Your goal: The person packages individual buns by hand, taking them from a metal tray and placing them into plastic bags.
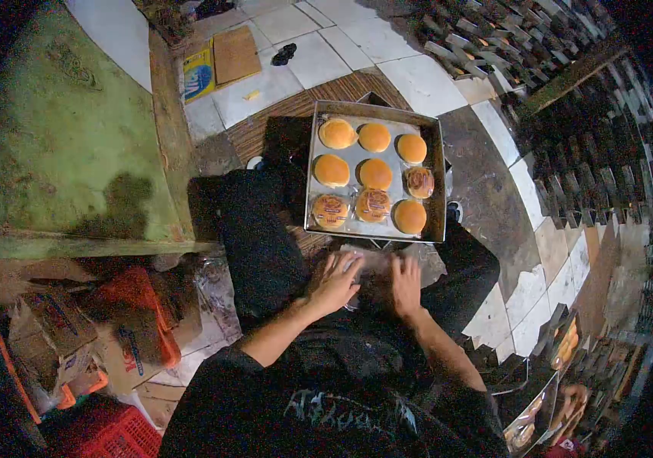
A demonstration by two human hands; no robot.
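Before me a square metal tray (pixel 374 230) holds several round golden buns (pixel 374 175). Three of them are in clear printed wrappers, such as the wrapped bun (pixel 332 211) at the near left corner; the others look bare. My left hand (pixel 334 282) is below the tray's near edge, palm down, with its fingers stretched and slightly apart. To its right, my right hand (pixel 406 282) points its extended fingers toward the tray. Between and under the hands lies some clear plastic (pixel 376 261), blurred, over my lap. Neither hand touches a bun.
A green surface (pixel 74 145) rises at my left. Cardboard boxes (pixel 55 320) and a red plastic crate (pixel 116 431) sit at the lower left. Stacked dark metal trays (pixel 586 153) stand along the right. More buns in trays (pixel 528 416) are at the lower right.
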